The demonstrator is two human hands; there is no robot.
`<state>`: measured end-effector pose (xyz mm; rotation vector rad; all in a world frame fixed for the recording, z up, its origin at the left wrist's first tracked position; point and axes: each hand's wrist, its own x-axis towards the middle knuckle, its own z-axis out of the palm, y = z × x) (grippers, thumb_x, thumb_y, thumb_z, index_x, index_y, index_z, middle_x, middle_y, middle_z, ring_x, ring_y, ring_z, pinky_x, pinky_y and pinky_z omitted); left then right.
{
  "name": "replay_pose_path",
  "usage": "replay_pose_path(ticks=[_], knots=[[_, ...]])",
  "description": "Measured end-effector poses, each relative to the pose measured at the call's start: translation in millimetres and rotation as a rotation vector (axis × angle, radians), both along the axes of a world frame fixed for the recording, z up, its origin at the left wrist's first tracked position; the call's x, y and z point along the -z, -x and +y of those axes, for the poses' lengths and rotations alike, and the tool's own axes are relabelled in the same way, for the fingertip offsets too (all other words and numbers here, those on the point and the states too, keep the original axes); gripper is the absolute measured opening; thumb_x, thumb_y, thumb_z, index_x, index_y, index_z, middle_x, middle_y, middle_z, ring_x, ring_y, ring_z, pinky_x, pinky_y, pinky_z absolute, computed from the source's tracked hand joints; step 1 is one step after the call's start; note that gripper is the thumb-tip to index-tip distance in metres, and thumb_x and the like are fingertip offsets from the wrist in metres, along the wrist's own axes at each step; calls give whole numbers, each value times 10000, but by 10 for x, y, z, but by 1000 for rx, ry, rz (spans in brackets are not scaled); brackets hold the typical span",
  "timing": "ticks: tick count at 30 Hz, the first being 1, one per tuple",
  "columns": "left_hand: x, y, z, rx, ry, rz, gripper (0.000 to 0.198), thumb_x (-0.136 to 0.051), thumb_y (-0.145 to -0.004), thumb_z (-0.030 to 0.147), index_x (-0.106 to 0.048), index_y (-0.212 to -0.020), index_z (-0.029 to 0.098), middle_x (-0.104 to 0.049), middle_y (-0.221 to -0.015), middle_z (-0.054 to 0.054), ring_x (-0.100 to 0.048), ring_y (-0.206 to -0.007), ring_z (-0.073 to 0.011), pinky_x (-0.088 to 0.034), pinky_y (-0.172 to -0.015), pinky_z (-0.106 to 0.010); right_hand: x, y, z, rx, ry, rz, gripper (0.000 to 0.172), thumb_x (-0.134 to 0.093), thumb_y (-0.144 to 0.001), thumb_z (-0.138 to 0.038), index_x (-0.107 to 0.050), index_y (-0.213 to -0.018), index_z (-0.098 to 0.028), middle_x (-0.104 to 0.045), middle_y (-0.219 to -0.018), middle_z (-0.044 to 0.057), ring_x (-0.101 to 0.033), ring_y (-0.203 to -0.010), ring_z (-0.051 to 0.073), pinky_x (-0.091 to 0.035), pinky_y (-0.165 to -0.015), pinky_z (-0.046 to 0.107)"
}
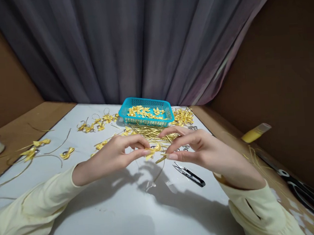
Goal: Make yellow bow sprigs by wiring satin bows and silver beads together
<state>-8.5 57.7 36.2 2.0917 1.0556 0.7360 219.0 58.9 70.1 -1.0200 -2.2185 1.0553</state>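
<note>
Above the middle of the white board, my left hand (pixel 124 151) pinches a yellow ribbon bow (pixel 154 149) with a shiny silver piece at its centre. Close by on the right, my right hand (pixel 196 147) has thumb and index finger closed on a thin gold cord (pixel 161 159), its other fingers loosely curled. A strand of this cord hangs beneath the bow; exactly how the two join is too small to see. Black thread snips (pixel 190 174) lie below my right hand. Behind both hands is a pile of gold cords (pixel 150 132).
A blue basket (pixel 146 122) of yellow bows stands at the back, beside a heap of bows (pixel 183 116). Corded bows (pixel 36 150) lie on the left. Silver pieces (pixel 192 128), a yellow tube (pixel 256 133) and large black-handled scissors (pixel 307 192) are on the right.
</note>
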Motion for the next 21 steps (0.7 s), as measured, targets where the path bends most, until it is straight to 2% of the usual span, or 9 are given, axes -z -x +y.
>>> replay_pose_path(ticks=[3, 7, 10, 12, 14, 17, 21], knots=[[83, 14, 76, -38, -40, 48, 138, -537, -885, 285, -574, -985, 198, -684, -891, 9, -637, -807, -139, -439, -702, -226, -67, -24, -54, 23, -2, 60, 109, -679, -795, -228, -736, -702, -223, -598, -1180, 40, -502, -1178, 230, -368, -992, 400], [243, 12, 174, 206, -15, 263, 157, -475, -885, 159, -628, -856, 180, -672, -773, 8, -602, -696, -123, -408, -649, -214, -67, 22, -59, 14, 83, 132, 99, -689, -782, -186, -734, -700, -217, -612, -1152, 32, -568, -1089, 199, -383, -972, 378], [370, 17, 213, 306, 27, 362, 233, -441, -870, 98, -661, -848, 172, -675, -746, -3, -595, -663, -119, -403, -624, -202, -7, 78, -16, -3, 162, 150, 98, -690, -775, -169, -732, -693, -203, -621, -1124, 43, -584, -1049, 192, -406, -932, 372], [413, 44, 218, 333, 43, 397, 231, -456, -873, 124, -679, -864, 185, -686, -775, -11, -607, -715, -137, -413, -654, -211, 42, 100, 19, -24, 194, 139, 88, -690, -772, -168, -735, -704, -200, -627, -1108, 46, -586, -1023, 184, -412, -915, 368], [390, 86, 205, 300, 38, 429, 197, -495, -888, 222, -687, -926, 202, -695, -867, -33, -611, -830, -177, -421, -737, -249, 87, 106, 48, -42, 218, 138, 84, -687, -772, -164, -739, -720, -203, -626, -1102, 41, -585, -992, 171, -419, -896, 358], [233, 133, 145, 231, 69, 399, 281, -597, -837, 422, -667, -1039, 240, -687, -998, -30, -600, -927, -200, -413, -827, -279, 134, 104, 74, -55, 255, 151, 94, -675, -777, -159, -738, -727, -207, -625, -1058, 31, -580, -947, 153, -437, -852, 332], [-5, 83, 3, 239, 237, 204, 300, -700, -752, 427, -655, -1003, 269, -664, -1076, 30, -590, -991, -168, -414, -859, -235, 155, 101, 91, -97, 258, 158, 87, -668, -776, -147, -729, -729, -189, -631, -963, 22, -588, -851, 126, -460, -790, 286]])
